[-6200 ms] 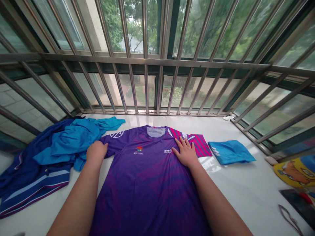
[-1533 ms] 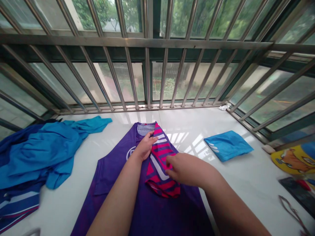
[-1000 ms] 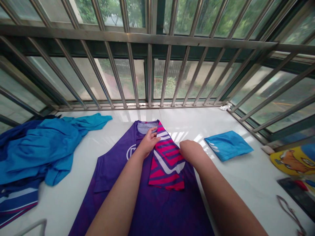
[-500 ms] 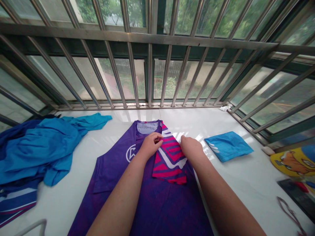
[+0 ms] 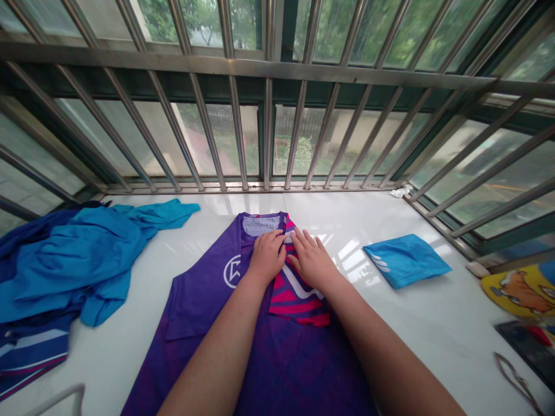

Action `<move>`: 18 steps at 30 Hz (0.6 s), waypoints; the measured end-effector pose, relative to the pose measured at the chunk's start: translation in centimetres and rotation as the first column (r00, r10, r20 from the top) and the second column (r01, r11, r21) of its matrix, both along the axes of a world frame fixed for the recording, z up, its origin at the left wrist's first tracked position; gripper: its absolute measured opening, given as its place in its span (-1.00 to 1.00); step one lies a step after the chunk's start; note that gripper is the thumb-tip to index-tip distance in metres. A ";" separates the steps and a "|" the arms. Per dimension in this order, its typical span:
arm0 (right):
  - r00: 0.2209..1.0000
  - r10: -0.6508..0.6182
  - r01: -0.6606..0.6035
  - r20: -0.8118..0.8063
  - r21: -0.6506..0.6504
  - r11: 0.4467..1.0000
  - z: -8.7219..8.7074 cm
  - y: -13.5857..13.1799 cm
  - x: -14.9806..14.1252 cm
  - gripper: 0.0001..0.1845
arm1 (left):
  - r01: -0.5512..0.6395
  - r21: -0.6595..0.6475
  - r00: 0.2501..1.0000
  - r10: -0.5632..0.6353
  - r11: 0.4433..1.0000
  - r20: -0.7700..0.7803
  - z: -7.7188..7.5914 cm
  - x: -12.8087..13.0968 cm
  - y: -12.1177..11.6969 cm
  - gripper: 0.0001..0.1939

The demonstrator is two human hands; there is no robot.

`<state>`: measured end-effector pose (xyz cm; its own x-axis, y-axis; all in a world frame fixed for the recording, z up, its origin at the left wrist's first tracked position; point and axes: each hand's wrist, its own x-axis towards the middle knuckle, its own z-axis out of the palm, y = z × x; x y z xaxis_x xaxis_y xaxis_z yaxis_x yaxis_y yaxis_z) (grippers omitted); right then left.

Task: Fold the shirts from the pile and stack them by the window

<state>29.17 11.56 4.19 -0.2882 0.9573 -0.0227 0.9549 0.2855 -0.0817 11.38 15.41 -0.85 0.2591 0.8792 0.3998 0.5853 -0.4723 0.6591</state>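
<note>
A purple T-shirt [image 5: 203, 277] lies flat on a glossy white surface, collar toward the window. Its pink-striped sleeve [image 5: 295, 306] is folded inward over the body on the right, while the other sleeve, near a white round logo, lies on the left. My left hand [image 5: 267, 255] rests on the shirt just below the collar, fingers extended. Beside it, my right hand [image 5: 313, 259] lies flat on the striped sleeve with its fingers spread. The two hands nearly touch and cover part of the stripes.
Crumpled blue clothes [image 5: 87, 254] pile up on the left. A folded blue garment [image 5: 405, 260] lies to the right on the white surface [image 5: 416, 341]. At the far right are a yellow cartoon-printed item [image 5: 520, 289] and a looped cord [image 5: 514, 375]. Metal bars [image 5: 269, 133] line the window behind.
My right hand has moved left from the sleeve's outer edge onto the stripes, and its fingers have opened out flat. My left hand's fingers have straightened. The view has shifted slightly.
</note>
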 end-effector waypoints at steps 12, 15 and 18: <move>1.000 0.019 -0.019 -0.004 0.037 0.999 -0.6 1.6 0.3 -0.33 | 0.006 -0.079 1.000 -0.005 0.997 0.003 -1.2 0.6 0.1 -0.53; 0.999 -0.030 0.031 -0.020 0.072 0.997 -0.5 3.7 -0.4 -0.31 | 0.001 -0.078 0.998 -0.006 0.997 -0.064 -0.8 0.8 0.2 -0.53; 0.999 -0.028 0.030 -0.038 0.040 0.999 -1.4 6.0 -1.5 -0.28 | -0.085 -0.047 0.988 0.078 0.995 -0.137 0.0 0.6 0.2 -0.52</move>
